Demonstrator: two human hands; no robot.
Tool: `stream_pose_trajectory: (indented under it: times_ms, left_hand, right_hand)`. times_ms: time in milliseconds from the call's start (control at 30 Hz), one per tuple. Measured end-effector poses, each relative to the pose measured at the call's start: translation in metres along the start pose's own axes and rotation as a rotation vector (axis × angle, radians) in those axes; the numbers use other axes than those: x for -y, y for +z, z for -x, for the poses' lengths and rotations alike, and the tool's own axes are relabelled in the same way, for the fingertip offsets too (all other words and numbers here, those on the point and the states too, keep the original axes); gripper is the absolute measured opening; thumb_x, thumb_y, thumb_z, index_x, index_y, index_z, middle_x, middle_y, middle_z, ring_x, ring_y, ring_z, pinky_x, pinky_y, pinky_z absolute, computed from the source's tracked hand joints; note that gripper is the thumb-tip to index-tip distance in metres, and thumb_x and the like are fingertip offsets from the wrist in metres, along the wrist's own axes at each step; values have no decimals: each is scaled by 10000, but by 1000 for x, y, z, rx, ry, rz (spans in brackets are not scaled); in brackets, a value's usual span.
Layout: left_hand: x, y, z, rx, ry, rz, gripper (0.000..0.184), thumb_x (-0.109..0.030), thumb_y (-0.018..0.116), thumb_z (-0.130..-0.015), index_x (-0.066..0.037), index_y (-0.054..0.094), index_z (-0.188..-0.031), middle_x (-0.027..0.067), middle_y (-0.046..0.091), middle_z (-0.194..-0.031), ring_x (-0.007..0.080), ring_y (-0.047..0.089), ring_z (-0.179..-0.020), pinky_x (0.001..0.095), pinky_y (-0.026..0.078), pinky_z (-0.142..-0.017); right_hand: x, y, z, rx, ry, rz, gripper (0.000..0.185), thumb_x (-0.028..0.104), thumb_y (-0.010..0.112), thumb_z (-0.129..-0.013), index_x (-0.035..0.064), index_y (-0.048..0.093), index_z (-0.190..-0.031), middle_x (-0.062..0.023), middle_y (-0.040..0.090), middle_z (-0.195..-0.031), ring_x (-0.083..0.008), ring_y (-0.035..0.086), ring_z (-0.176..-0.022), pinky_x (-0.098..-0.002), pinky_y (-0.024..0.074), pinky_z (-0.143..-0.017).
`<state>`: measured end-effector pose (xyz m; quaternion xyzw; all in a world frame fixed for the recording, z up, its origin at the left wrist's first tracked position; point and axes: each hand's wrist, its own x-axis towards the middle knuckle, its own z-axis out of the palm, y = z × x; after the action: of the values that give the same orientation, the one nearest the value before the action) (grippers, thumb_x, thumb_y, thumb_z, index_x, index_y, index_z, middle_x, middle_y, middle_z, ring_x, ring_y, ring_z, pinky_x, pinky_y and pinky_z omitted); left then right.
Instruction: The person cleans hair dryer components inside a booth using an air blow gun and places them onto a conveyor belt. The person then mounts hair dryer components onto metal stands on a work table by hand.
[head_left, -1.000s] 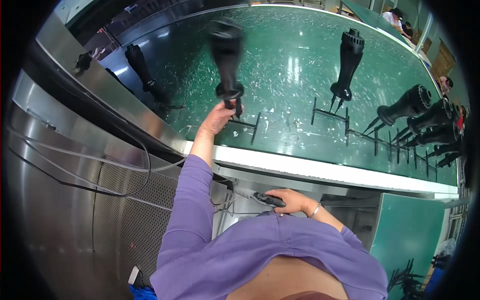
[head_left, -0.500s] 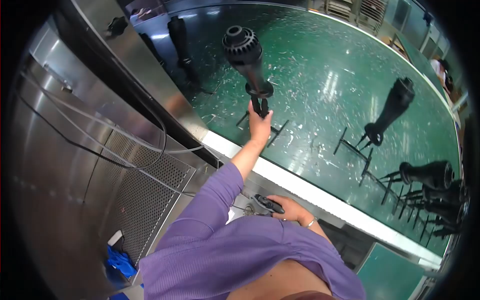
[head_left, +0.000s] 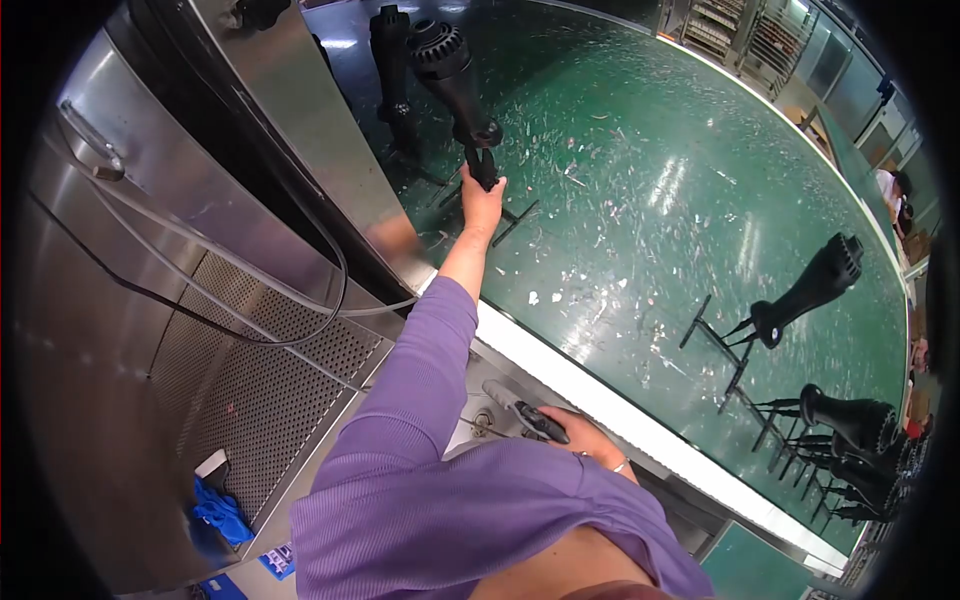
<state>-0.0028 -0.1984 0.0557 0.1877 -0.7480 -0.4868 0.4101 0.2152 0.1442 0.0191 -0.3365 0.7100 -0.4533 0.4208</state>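
My left hand (head_left: 481,205), arm stretched out over the green surface, is closed around the dark forked stem beneath a black vase-shaped part (head_left: 447,85). The part leans up and away, its ribbed ring at the top; its stand has a black crossbar (head_left: 516,222) on the surface. Close behind it stands a similar black part (head_left: 392,65). Near my body, my right hand (head_left: 582,438) is wrapped round a black-handled tool (head_left: 541,420) with a pale grey front end. I cannot make out the tool's exact kind.
The green conveyor-like surface (head_left: 600,200) is littered with pale flecks. More black parts on stands (head_left: 815,285) line its right side. A metal cabinet (head_left: 280,110) and hoses (head_left: 200,240) are at left, with a blue bundle (head_left: 222,512) below. Another person (head_left: 892,190) is at far right.
My left hand and the black part it holds have shifted left and farther away, closer to the part behind. My right hand still grips the tool, and the view has turned slightly.
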Motion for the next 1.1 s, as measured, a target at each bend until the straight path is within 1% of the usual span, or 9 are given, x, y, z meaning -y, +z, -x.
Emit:
stream_pose_trajectory:
  times_ms: [333, 533, 567, 600, 667, 867, 933, 1000, 1100]
  left_hand:
    - [-8, -8, 3, 31, -108, -6, 737, -130, 720, -728, 55, 285, -1293, 247, 555, -1083, 337, 563, -996, 371, 419, -892]
    - [-19, -10, 5, 91, 52, 21, 577, -76, 676, -742, 57, 355, -1202, 199, 490, -1171, 279, 501, -1025, 363, 362, -955]
    - [-28, -4, 17, -12, 182, 127, 672, -63, 700, -713, 77, 304, -1238, 190, 477, -1167, 278, 502, -1006, 379, 365, -952]
    - [-35, -6, 28, -38, 81, 76, 769, -55, 729, -668, 70, 269, -1272, 181, 423, -1219, 279, 460, -1074, 392, 340, -977]
    - [-50, 5, 72, -279, 258, -419, 839, -71, 749, -647, 41, 246, -1309, 178, 371, -1264, 283, 386, -1162, 397, 308, -1005]
    - [-178, 141, 225, 968, 303, 328, 784, -236, 804, -626, -11, 405, -1261, 156, 381, -1318, 283, 370, -1230, 343, 317, -1013]
    - [-201, 184, 242, 1258, 248, 386, 558, -217, 753, -712, -35, 524, -1187, 127, 547, -1173, 216, 487, -1111, 328, 426, -887]
    - [-211, 203, 244, 1346, 3, 566, 370, -201, 719, -749, -12, 598, -1044, 47, 642, -910, 119, 547, -869, 286, 438, -808]
    - [-216, 153, 242, 1312, -128, 818, 200, -72, 634, -805, -6, 590, -988, 28, 635, -854, 99, 561, -792, 261, 443, -781]
  right_hand:
    - [8, 0, -1, -3, 35, -12, 599, 68, 605, -730, 64, 412, -1297, -177, 556, -1168, -305, 538, -1077, -337, 416, -921]
    - [-14, 3, 3, -49, -101, -7, 617, 97, 622, -724, 46, 408, -1301, -170, 543, -1184, -290, 542, -1055, -342, 433, -897]
    - [-14, 5, 9, -64, -87, -11, 621, 121, 622, -737, 44, 396, -1310, -178, 529, -1211, -291, 533, -1074, -347, 421, -915]
    - [-14, 2, 13, -58, -82, -2, 627, 145, 623, -749, 41, 384, -1319, -187, 515, -1238, -292, 523, -1094, -353, 408, -934]
    - [-31, 2, 16, -72, -119, -68, 635, 167, 623, -746, 63, 385, -1325, -188, 510, -1245, -303, 519, -1099, -346, 410, -930]
    - [-34, -2, 44, -100, 11, -111, 659, 186, 609, -721, 57, 390, -1330, -176, 506, -1259, -275, 486, -1156, -337, 376, -975]
    - [-47, 3, 49, -193, -36, -21, 656, 202, 624, -725, 37, 407, -1321, -172, 492, -1284, -273, 458, -1202, -340, 354, -1002]
    - [-35, -2, 53, -231, -134, -20, 649, 209, 652, -722, 56, 409, -1304, -176, 527, -1216, -282, 523, -1101, -353, 409, -931]
    - [-35, -2, 61, -149, 9, -81, 679, 239, 665, -714, 59, 402, -1314, -180, 518, -1230, -291, 516, -1113, -355, 397, -942]
